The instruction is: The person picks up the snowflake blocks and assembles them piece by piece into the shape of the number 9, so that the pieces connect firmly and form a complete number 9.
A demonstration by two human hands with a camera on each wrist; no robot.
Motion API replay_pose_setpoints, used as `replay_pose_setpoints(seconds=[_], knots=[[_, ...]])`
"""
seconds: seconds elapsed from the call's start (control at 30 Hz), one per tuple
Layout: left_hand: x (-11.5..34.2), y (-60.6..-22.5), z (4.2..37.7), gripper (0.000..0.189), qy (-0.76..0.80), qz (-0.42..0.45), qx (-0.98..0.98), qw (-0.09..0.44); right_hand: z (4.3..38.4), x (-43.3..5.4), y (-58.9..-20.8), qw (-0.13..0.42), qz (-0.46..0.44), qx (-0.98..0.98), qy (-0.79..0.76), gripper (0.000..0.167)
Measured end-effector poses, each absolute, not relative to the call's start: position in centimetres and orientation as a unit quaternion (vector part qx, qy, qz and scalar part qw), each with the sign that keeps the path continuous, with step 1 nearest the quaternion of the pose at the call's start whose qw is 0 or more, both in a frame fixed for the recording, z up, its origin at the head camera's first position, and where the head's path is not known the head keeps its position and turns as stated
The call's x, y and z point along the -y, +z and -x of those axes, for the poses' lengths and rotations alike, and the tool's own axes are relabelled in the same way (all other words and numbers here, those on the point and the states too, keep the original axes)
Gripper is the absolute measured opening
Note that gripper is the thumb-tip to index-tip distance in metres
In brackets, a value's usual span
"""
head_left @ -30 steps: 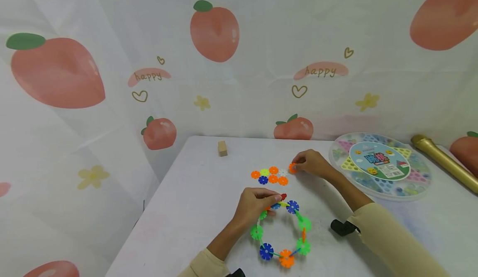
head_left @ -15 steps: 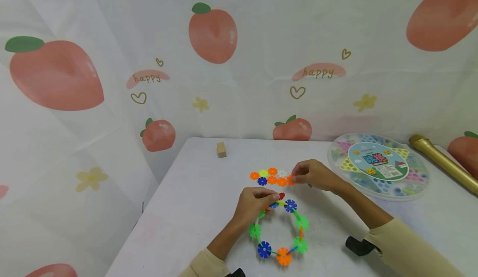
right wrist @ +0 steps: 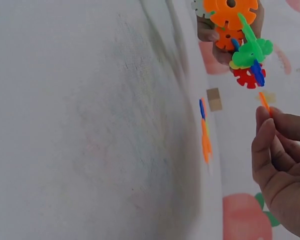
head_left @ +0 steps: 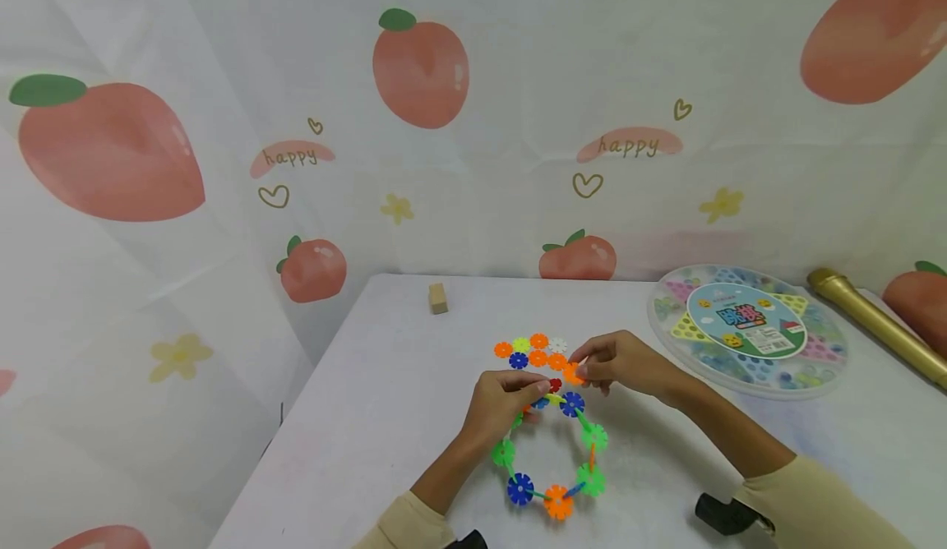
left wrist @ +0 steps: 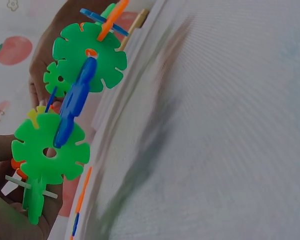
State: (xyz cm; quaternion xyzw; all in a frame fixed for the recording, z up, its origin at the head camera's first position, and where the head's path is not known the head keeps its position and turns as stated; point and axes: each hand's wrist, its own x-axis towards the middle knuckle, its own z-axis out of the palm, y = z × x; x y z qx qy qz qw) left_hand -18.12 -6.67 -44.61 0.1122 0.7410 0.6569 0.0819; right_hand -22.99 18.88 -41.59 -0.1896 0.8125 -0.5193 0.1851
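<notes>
A ring of green, blue and orange snowflake pieces [head_left: 592, 459] lies on the white table [head_left: 385, 417]. My left hand [head_left: 538, 388] grips the ring's top end beside a red piece [head_left: 555, 385]; in the left wrist view the green pieces [left wrist: 92, 52] stand close before that hand [left wrist: 10, 210]. My right hand [head_left: 582, 372] pinches a single orange piece [head_left: 572, 375] just right of the left fingertips, above the ring's blue piece [head_left: 571, 403]. The right wrist view shows the right hand [right wrist: 266, 116] pinching the orange piece [right wrist: 264, 101] edge-on, a little apart from the ring [right wrist: 240, 30].
A loose cluster of orange, blue, yellow and white pieces [head_left: 534, 352] lies just behind the hands. A small wooden block [head_left: 438, 297] sits at the back. A round clear game box [head_left: 747, 329] and a gold tube [head_left: 876, 325] lie at right. Printed cloth hangs behind.
My right hand has carried an orange piece from the right end of the loose cluster down and left to the ring's top. The left hand has stayed on the ring.
</notes>
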Motion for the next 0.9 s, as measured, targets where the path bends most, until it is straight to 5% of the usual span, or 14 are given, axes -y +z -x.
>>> replay_pose_setpoints(seconds=[0.9], knots=[[6.26, -44.38, 18.03, 0.016, 0.652, -0.113, -0.746, 0.070, 22.54, -18.37, -42.28, 0.182, 0.203, -0.804, -0.529, 0.020]])
